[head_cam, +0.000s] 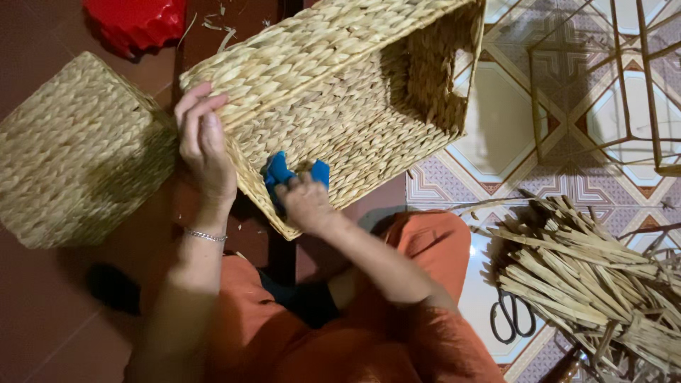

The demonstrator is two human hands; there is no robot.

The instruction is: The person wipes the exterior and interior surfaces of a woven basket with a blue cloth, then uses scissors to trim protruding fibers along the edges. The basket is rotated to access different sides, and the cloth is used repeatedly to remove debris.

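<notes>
Gripping the upper corner of a woven basket [340, 85], the left hand [204, 145] lay with its fingers pressed together and curled over the rim. The basket was tipped on its side across the person's lap, its open mouth facing right and a handle slot [462, 64] showing in the far end wall. The right hand [306, 202] pressed against the lower side wall of the basket, near the bottom corner, with its fingers closed around a blue tool [278, 172]; only the two blue ends of the tool showed past the knuckles, so its kind could not be told. A thin bracelet [206, 235] circled the left wrist.

A second woven basket [78, 152] stood on the dark floor just beside the left hand, apart from the first. A red plastic object [135, 21] lay at the top edge of the view. On the patterned tile floor [496, 128] to the right lay a pile of dried straw strips [589, 276], with black scissors [512, 315] touching its near edge. A bare wire frame [624, 85] stood well apart at upper right
</notes>
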